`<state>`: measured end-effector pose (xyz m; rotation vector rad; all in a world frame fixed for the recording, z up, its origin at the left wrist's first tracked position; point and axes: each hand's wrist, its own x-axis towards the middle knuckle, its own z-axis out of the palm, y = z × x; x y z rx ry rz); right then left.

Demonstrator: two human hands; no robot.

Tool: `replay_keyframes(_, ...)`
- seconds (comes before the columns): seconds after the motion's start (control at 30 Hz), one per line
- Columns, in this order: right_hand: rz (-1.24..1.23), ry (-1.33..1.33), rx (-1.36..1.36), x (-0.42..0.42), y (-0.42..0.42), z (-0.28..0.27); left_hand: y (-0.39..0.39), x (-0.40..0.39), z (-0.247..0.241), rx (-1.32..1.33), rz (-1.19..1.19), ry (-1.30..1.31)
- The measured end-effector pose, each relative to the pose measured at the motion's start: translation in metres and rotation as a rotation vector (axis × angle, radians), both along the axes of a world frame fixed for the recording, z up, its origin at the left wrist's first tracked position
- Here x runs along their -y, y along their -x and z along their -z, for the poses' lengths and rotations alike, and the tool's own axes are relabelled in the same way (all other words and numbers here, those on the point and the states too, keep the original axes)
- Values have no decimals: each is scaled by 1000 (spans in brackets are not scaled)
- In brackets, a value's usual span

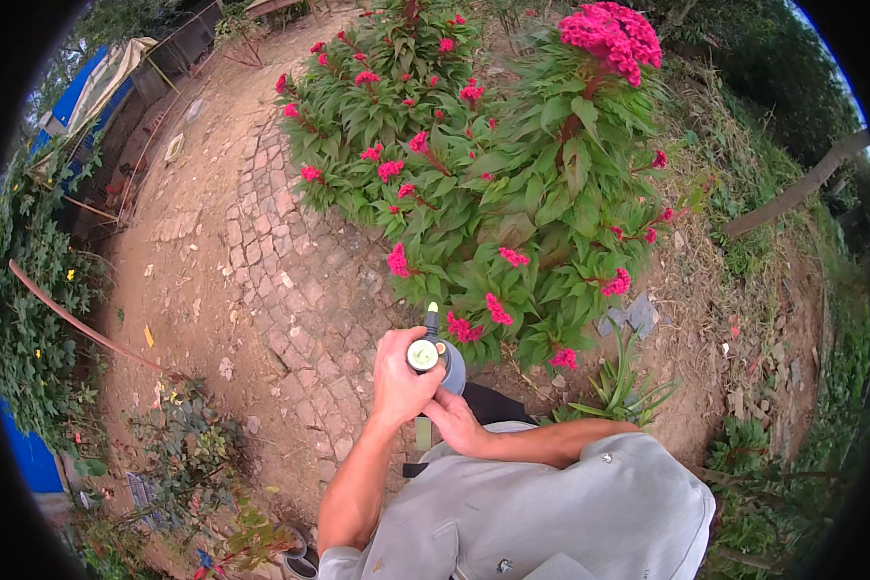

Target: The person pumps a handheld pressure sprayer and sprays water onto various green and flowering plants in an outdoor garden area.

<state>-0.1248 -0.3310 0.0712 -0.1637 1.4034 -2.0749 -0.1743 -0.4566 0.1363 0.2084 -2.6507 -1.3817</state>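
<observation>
A pressure spray bottle [454, 368] with a grey body, a black head and a pale green nozzle tip is held upright in front of my grey shirt. My left hand [400, 377] is wrapped around its head, just under the round pale cap. My right hand [458, 422] is below, against the lower side of the bottle and touching my left hand; its fingers are partly hidden. The nozzle points away from me, close to the lower leaves of a cockscomb plant [507, 217] with magenta flower heads.
A brick-paved path [283, 268] runs left of the plants. A leaning branch [797, 187] stands at the right. Flat grey stones [632, 316] and a long-leaved plant [620, 388] lie near my right side. A shrub [196, 435] grows at the lower left, with a curved reddish pole [72, 319] beyond.
</observation>
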Motion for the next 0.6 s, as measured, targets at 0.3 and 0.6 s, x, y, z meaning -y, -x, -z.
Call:
replay_keyframes(0.3, 324, 136, -5, 37, 34, -62, 62, 20, -67, -71, 326, 81)
replay_keyframes(0.6, 698, -111, -320, 79, 51, -87, 100, 46, -105, -223, 586, -170)
